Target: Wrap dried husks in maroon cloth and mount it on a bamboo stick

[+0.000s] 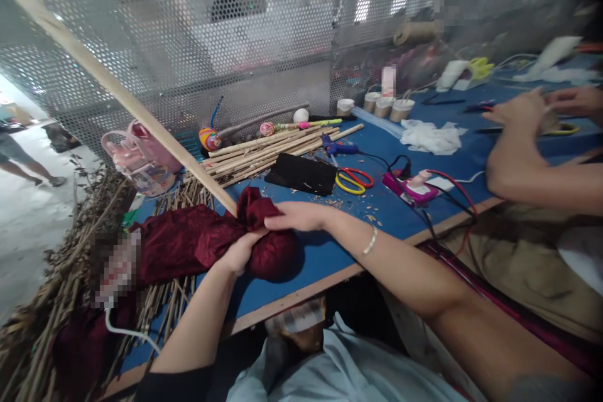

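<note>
Dark red cloth (181,242) is bunched at the near left of the table, with a round, ball-like bulge (273,257) at its right end. My left hand (239,254) closes around the gathered cloth from below, beside the bulge. From the right, my right hand (299,217) grips the upper folds, its fingertips meeting the left hand. A long pale wooden stick (155,135) slants from the upper left down to the cloth by my hands; its lower end is hidden in the folds. What fills the bulge is covered.
The blue table (325,251) holds scissors (352,182), a black pad (301,174), a blue glue gun (339,147), a purple power strip (411,188) and loose sticks (277,147). Dry branches (61,301) lean at left. A co-worker's hands (522,110) are at right.
</note>
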